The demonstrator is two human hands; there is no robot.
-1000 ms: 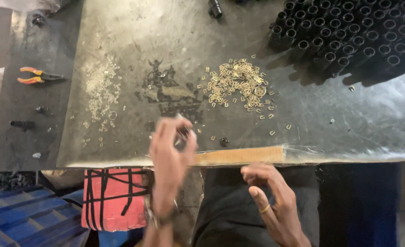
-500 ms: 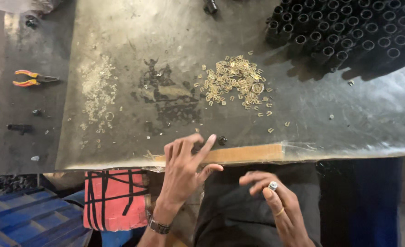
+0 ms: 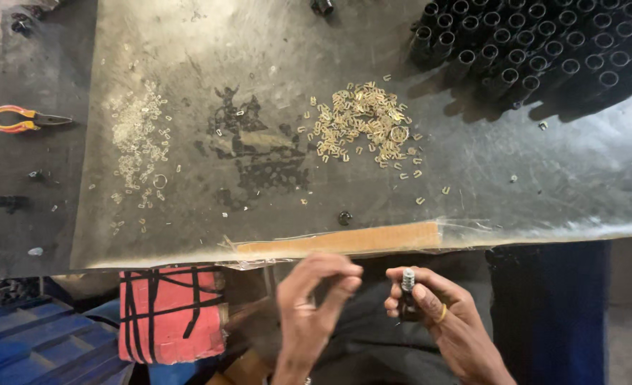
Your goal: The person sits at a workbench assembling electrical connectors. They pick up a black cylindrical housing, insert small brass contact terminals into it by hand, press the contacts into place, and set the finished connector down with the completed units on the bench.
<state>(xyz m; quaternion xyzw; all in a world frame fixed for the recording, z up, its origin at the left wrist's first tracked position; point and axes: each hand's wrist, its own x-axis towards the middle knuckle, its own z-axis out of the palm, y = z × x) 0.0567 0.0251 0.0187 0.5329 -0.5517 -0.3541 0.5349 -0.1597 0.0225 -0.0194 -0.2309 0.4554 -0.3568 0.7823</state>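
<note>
Below table edge [image 3: 330, 239], right hand [image 3: 437, 314] gripping upright vial [image 3: 407, 296].

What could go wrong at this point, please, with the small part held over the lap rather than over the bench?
The right hand pinches a small dark cylinder below the bench edge; if it slips, it would likely fall into the lap or onto the floor. The left hand hovers beside it with fingers curled; anything tiny in them could drop too. The loose brass pieces could scatter if brushed.

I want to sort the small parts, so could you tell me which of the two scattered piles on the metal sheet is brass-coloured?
The brass-coloured pile is the one mid-sheet beside the black tubes; the other pile, nearer the pliers, is pale and silvery.
</note>
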